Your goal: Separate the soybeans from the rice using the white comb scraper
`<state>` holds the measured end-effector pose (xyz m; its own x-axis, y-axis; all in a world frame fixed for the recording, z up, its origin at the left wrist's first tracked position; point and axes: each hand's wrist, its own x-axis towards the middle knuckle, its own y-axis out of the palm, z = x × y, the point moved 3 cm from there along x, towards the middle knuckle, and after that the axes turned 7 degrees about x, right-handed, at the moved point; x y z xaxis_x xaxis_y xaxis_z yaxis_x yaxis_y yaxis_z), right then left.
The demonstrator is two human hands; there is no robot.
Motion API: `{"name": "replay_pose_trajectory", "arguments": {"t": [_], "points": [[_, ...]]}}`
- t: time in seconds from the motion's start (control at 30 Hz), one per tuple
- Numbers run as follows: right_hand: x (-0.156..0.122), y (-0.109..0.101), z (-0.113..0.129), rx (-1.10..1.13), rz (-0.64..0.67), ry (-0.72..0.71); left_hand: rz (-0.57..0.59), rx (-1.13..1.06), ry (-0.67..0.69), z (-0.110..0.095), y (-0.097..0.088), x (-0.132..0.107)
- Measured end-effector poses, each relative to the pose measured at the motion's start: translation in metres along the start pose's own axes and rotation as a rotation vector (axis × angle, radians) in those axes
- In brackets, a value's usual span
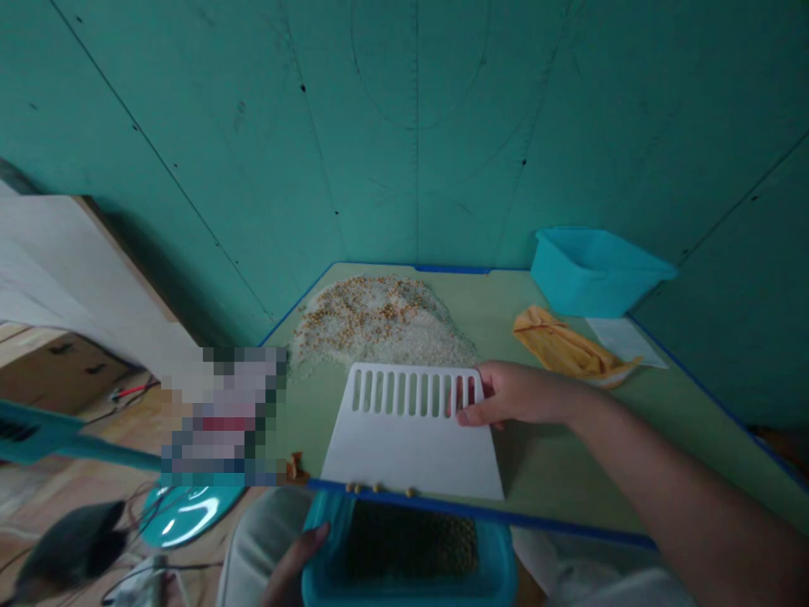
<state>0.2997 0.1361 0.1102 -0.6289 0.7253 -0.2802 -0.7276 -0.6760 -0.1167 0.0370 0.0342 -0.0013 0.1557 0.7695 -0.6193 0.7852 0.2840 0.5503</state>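
Observation:
My right hand [513, 393] is closed around the right end of a white plastic scraper [414, 455] with a row of slots along its top. The scraper leans over the table's near edge, where several yellowish beans [377, 488] lie along its lower side. Under that edge, a blue plastic tub [506, 565] sits between the person's legs with many beans inside. My left hand [294, 565] grips the tub's left rim; its thumb shows and its other fingers are hidden. Beyond the scraper spreads a heap of pale grains mixed with yellow beans [379, 316].
A second blue tub [597, 274] stands at the table's back right, on a white paper [625, 339]. An orange-yellow cloth [569, 347] lies before it. A teal wall rises behind the table [556, 455]. Left on the floor are a blue round base [190, 512] and cables.

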Motion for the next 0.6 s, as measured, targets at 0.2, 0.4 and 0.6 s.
{"name": "replay_pose_trajectory", "arguments": {"t": [0.2, 0.4, 0.6], "points": [[-0.003, 0.005, 0.001, 0.006, 0.087, 0.017, -0.080, -0.085, 0.013, -0.011, 0.015, -0.019], [-0.005, 0.007, 0.005, 0.052, 0.096, 0.005, -0.093, -0.041, -0.004, -0.003, 0.014, -0.014], [-0.007, 0.012, 0.010, 0.055, 0.089, -0.012, -0.076, -0.023, -0.070, 0.004, 0.011, -0.008]]}}
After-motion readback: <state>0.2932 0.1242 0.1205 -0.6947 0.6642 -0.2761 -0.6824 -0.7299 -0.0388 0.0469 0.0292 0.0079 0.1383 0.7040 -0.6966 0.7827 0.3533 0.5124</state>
